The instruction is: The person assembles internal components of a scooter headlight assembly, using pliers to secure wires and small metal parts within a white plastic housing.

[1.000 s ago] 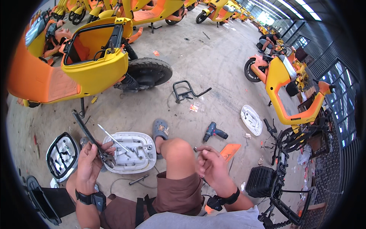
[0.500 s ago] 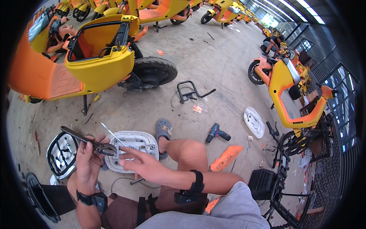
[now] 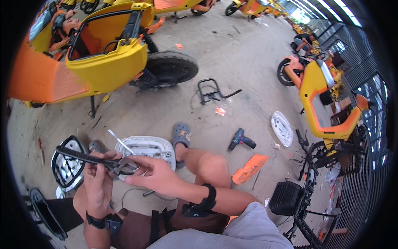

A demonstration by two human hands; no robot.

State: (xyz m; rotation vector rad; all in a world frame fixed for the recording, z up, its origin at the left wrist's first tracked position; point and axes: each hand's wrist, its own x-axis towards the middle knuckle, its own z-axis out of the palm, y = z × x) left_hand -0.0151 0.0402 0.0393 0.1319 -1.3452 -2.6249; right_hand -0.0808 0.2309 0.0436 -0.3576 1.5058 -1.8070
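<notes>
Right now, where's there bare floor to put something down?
Between the black frame and white cover. Another bare patch lies between the wheel and the scooter at right. It's crowded around the left hand and right hand, with the tool and white tray there.

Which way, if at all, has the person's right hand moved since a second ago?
Yes. Judged against the drill on the floor, the right hand has moved left, away from it, to the dark tool in the left hand.
</notes>
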